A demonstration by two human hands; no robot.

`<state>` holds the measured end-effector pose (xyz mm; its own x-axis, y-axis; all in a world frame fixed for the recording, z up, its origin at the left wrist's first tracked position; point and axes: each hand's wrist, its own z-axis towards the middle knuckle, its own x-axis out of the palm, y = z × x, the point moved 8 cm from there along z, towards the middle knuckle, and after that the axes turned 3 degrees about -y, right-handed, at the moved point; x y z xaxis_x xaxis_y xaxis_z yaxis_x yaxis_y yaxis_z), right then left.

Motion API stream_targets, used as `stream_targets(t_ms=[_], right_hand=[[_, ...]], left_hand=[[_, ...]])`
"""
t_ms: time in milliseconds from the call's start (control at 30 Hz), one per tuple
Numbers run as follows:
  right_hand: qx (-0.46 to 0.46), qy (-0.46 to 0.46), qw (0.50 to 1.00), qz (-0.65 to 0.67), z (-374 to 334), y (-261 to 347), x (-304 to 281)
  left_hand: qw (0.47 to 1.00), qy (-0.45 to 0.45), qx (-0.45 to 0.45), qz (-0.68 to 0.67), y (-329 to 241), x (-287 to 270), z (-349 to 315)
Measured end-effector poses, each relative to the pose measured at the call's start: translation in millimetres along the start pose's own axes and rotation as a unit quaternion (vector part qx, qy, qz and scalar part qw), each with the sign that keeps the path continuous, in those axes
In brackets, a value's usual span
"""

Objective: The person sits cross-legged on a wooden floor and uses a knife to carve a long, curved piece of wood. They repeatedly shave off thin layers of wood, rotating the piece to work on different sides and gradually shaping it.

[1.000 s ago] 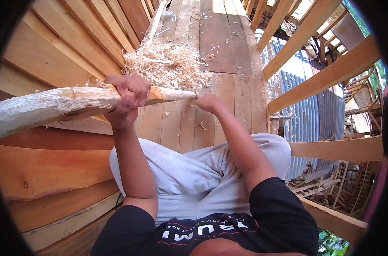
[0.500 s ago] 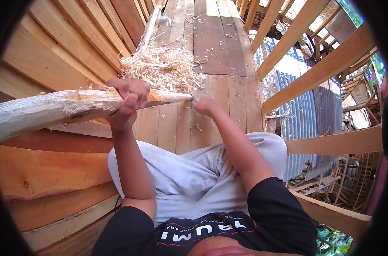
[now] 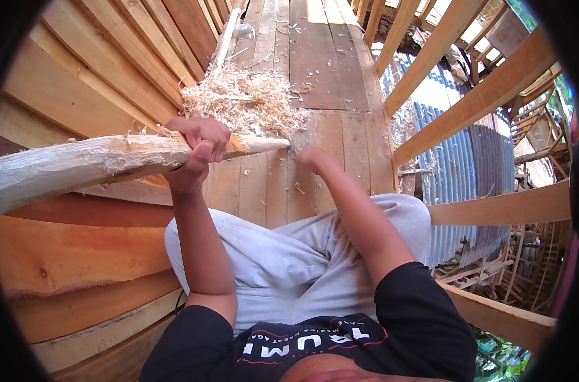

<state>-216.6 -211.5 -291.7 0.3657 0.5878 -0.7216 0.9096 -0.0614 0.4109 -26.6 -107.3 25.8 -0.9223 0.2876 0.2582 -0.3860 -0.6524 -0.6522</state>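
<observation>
Pole (image 3: 98, 162), pale, rough-shaved, tapered to point, slanting over plank floor (image 3: 315, 57). Left hand (image 3: 197, 149) wrapped tight round it near tip. Right hand (image 3: 305, 158) fisted beside tip; contents unclear. Shavings pile (image 3: 245, 102) just beyond.

Pole (image 3: 111, 162) lying across from the left, over the floor (image 3: 340, 134); shavings (image 3: 245, 102) sitting behind it; planks (image 3: 79, 76) leaning left; rails (image 3: 480, 95) running right.

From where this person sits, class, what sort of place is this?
Probably a timber building site or outdoor carpentry spot: bare wooden framing, a plank floor strewn with shavings, and a rough pole gripped in the left hand.
</observation>
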Motion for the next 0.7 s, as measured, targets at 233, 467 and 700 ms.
stream_targets(t_ms=[233,467,700], right_hand=[[-0.013,-0.041,0.999,0.028,6.9,3.1,9.0],[-0.065,-0.017,0.993,-0.097,37.7,-26.1,24.8],[-0.027,-0.006,1.000,-0.011,-9.5,-4.8,-2.7]], left_hand=[[1.000,0.009,-0.001,0.025,-2.4,0.7,-6.7],[0.998,-0.049,0.025,0.009,-40.3,-10.1,-1.0],[0.989,-0.074,0.085,0.100,-99.4,-39.6,-16.1]])
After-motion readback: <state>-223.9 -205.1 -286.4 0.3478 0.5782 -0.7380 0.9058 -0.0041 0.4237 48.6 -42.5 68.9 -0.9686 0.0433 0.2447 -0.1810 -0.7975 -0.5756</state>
